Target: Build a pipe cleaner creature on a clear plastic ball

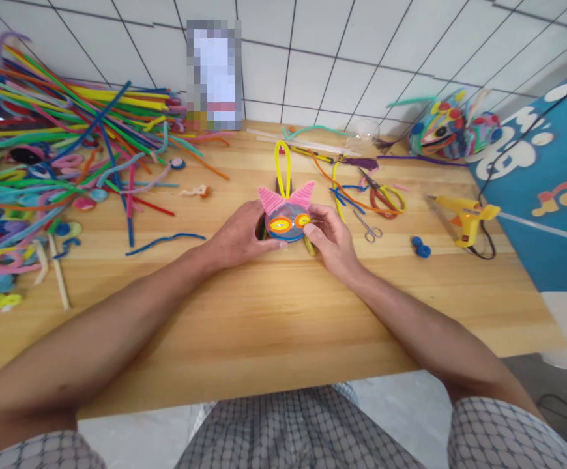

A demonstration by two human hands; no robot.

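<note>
Both hands hold a small pipe-cleaner face [287, 220] just above the wooden table [274, 326]. The face is a round grey-blue disc with two pink triangular ears and two orange-and-yellow coiled eyes. My left hand [242, 236] grips its left side with curled fingers. My right hand [330, 240] pinches its right edge, thumb on the right eye. A yellow pipe-cleaner loop [282, 166] rises behind the face.
A big heap of coloured pipe cleaners [53, 150] covers the table's left. Scissors [370, 228], orange-handled pliers [381, 192], a yellow glue gun [466, 218] with its cord and two blue coils [421, 247] lie right. A finished colourful figure [447, 130] sits by the tiled wall.
</note>
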